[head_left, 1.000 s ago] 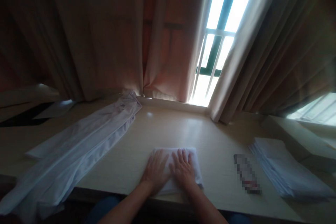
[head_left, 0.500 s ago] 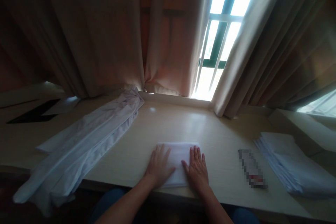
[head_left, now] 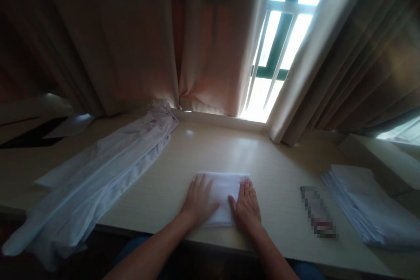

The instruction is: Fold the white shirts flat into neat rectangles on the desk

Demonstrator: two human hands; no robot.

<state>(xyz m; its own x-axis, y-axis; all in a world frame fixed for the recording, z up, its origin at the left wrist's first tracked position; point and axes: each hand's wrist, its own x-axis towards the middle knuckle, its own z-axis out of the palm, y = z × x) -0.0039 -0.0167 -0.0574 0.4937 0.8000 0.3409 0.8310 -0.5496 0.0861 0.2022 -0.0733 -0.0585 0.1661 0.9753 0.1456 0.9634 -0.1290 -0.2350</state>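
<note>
A folded white cloth (head_left: pixel 223 192) lies flat as a neat rectangle near the front edge of the table. My left hand (head_left: pixel 199 200) rests on its left side, fingers spread and slightly blurred. On the right side of the cloth lies my right hand (head_left: pixel 246 203), flat, with the thumb held apart from the fingers. Both palms face down, and neither hand grips anything. What kind of garment or sheet the folded cloth is, I cannot tell.
Long white garments (head_left: pixel 108 166) lie across the table (head_left: pixel 138 203) at left, hanging over its front edge. To the right are a pixelated object (head_left: pixel 317 212) and a stack of folded white cloths (head_left: pixel 374 205). Curtains (head_left: pixel 131 43) and a window stand behind.
Both hands stay on the folded cloth, which sits slightly higher in view. The left hand is a little more blurred. The camera view has shifted slightly.
</note>
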